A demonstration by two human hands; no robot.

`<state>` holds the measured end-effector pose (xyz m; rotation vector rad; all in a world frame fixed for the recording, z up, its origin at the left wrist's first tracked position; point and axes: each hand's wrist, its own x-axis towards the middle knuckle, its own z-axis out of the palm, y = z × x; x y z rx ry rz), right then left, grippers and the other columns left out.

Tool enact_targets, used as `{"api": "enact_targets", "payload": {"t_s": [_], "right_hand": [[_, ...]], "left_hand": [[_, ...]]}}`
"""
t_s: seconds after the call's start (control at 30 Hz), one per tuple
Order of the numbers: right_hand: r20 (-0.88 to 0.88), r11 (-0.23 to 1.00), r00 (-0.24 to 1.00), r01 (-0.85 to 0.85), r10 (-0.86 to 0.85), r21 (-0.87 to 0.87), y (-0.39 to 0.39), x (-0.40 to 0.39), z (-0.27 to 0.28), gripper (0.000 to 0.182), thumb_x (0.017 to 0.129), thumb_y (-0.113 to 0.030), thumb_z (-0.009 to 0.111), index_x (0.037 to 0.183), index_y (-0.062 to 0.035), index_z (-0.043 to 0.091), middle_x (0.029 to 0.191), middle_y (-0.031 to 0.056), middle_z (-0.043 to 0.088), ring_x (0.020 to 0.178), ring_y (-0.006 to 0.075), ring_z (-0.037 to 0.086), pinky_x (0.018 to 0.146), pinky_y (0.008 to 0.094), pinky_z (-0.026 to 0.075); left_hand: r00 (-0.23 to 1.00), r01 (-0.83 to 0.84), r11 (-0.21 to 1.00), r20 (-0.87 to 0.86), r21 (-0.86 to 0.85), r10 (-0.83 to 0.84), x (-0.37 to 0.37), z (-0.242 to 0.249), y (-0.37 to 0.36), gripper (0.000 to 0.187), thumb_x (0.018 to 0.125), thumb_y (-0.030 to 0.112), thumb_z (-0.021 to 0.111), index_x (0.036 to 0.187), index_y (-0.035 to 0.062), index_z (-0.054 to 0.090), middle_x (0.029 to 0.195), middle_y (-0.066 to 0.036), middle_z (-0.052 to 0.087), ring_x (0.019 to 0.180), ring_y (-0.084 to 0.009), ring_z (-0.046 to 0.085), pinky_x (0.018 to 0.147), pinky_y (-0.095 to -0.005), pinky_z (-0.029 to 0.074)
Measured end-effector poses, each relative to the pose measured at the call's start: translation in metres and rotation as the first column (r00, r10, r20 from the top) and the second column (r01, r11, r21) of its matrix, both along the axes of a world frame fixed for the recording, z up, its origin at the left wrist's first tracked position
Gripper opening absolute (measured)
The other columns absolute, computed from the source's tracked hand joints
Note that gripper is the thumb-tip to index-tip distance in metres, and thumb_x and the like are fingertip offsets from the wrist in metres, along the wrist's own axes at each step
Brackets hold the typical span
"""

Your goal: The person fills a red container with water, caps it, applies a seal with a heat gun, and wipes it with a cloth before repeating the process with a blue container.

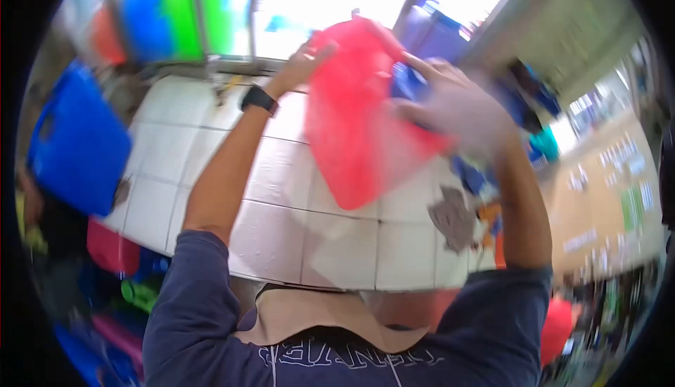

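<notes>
A red plastic piece [344, 112], smooth and tapering, is held up at a tilt over the white tiled worktop [274, 232]. My left hand [309, 67] wears a dark wristwatch [259, 100] and grips the piece by its upper left edge, thumb across the front. Smeared by motion, my right hand [460, 98] is at the piece's right side. Its forefinger and thumb are stretched apart and reach the red edge, with something blue [408, 81] showing in the gap. The lower right of the red piece is blurred.
A blue plastic panel with a slot [81, 137] stands left of the worktop, near another person's arm. A grey rag [452, 218] lies on the tiles at right. Beyond are a cardboard box [598, 197], metal bars and blue and green plastic items [197, 17].
</notes>
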<state>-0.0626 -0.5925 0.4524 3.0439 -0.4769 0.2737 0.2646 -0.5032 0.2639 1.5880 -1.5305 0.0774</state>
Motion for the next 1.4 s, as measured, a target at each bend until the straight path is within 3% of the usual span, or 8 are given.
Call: {"api": "enact_targets", "payload": {"t_s": [0.1, 0.37, 0.5, 0.57, 0.67, 0.8, 1.17, 1.4], "right_hand": [[0.149, 0.911, 0.92, -0.383, 0.361, 0.155, -0.033, 0.003, -0.014, 0.078, 0.072, -0.049, 0.07, 0.138, -0.0127, 0.052, 0.138, 0.0185, 0.052, 0.132, 0.0372, 0.043, 0.111, 0.0451, 0.032], [0.186, 0.937, 0.958, -0.258, 0.217, 0.238, -0.008, 0.01, -0.011, 0.083, 0.067, -0.052, 0.074, 0.136, -0.0109, 0.053, 0.133, 0.018, 0.052, 0.123, 0.0365, 0.049, 0.105, 0.0449, 0.037], [0.065, 0.943, 0.989, -0.146, 0.133, 0.299, 0.004, 0.02, 0.004, 0.096, 0.063, -0.059, 0.075, 0.14, -0.0072, 0.049, 0.14, 0.0225, 0.047, 0.13, 0.0385, 0.046, 0.108, 0.0451, 0.037], [0.209, 0.994, 0.972, -0.113, 0.11, 0.003, 0.024, 0.047, -0.003, 0.086, 0.067, -0.048, 0.079, 0.138, -0.0077, 0.051, 0.139, 0.0215, 0.05, 0.129, 0.0383, 0.048, 0.107, 0.0452, 0.038], [0.326, 0.937, 0.894, -0.343, 0.307, 0.058, 0.149, 0.129, 0.0, 0.069, 0.073, -0.028, 0.08, 0.132, -0.0026, 0.055, 0.133, 0.0199, 0.055, 0.125, 0.0355, 0.051, 0.105, 0.0442, 0.04], [0.319, 0.679, 0.631, -0.732, 0.708, -0.06, 0.251, 0.247, -0.019, 0.058, 0.076, -0.026, 0.079, 0.126, -0.0055, 0.06, 0.125, 0.016, 0.061, 0.116, 0.0346, 0.056, 0.1, 0.0435, 0.045], [0.322, 0.478, 0.41, -0.862, 0.853, -0.168, 0.352, 0.373, -0.019, 0.053, 0.082, -0.028, 0.074, 0.131, -0.0134, 0.059, 0.127, 0.0121, 0.063, 0.112, 0.0307, 0.062, 0.1, 0.041, 0.047], [0.453, 0.556, 0.36, -0.705, 0.815, -0.441, 0.281, 0.33, -0.012, 0.038, 0.083, -0.018, 0.066, 0.12, -0.0082, 0.066, 0.116, 0.0129, 0.068, 0.09, 0.024, 0.071, 0.072, 0.035, 0.059]], "left_hand": [[0.974, -0.218, 0.975, -0.078, -0.048, 0.214, -0.05, 0.014, 0.063, 0.071, 0.081, 0.052, 0.071, 0.132, 0.0054, 0.057, 0.143, -0.027, 0.044, 0.134, -0.0373, 0.042, 0.111, -0.044, 0.034], [0.633, -0.701, 0.673, 0.227, -0.237, 0.74, 0.054, 0.087, 0.307, 0.048, 0.083, 0.033, 0.074, 0.122, 0.0068, 0.061, 0.125, -0.015, 0.059, 0.115, -0.0303, 0.057, 0.099, -0.0376, 0.045], [0.064, -0.92, 0.242, 0.49, -0.309, 0.869, 0.144, 0.132, 0.486, 0.042, 0.086, 0.032, 0.066, 0.119, 0.0062, 0.062, 0.117, -0.017, 0.063, 0.109, -0.0373, 0.06, 0.092, -0.0422, 0.049], [-0.168, -0.98, -0.075, 0.553, -0.186, 0.816, 0.177, 0.146, 0.566, 0.04, 0.089, 0.036, 0.061, 0.116, 0.0065, 0.063, 0.119, -0.018, 0.064, 0.11, -0.0364, 0.06, 0.091, -0.0441, 0.049], [0.123, -0.967, -0.029, 0.564, 0.253, 0.817, 0.225, 0.149, 0.653, 0.043, 0.09, 0.042, 0.058, 0.113, 0.0072, 0.065, 0.113, -0.021, 0.066, 0.102, -0.0394, 0.062, 0.088, -0.0473, 0.05], [0.228, -0.963, 0.128, 0.466, 0.236, 0.855, 0.204, 0.154, 0.644, 0.038, 0.09, 0.039, 0.06, 0.108, 0.007, 0.068, 0.106, -0.019, 0.068, 0.098, -0.0386, 0.064, 0.084, -0.0452, 0.051], [0.704, -0.705, 0.67, 0.337, 0.231, 0.625, 0.099, 0.177, 0.557, 0.037, 0.084, 0.027, 0.069, 0.114, 0.0051, 0.067, 0.104, -0.018, 0.069, 0.096, -0.0343, 0.067, 0.084, -0.0386, 0.052], [0.917, -0.399, 0.869, 0.112, 0.294, 0.383, 0.094, 0.166, 0.497, 0.038, 0.083, 0.023, 0.071, 0.114, 0.0016, 0.067, 0.099, -0.019, 0.069, 0.088, -0.0324, 0.067, 0.079, -0.0351, 0.052]]}}
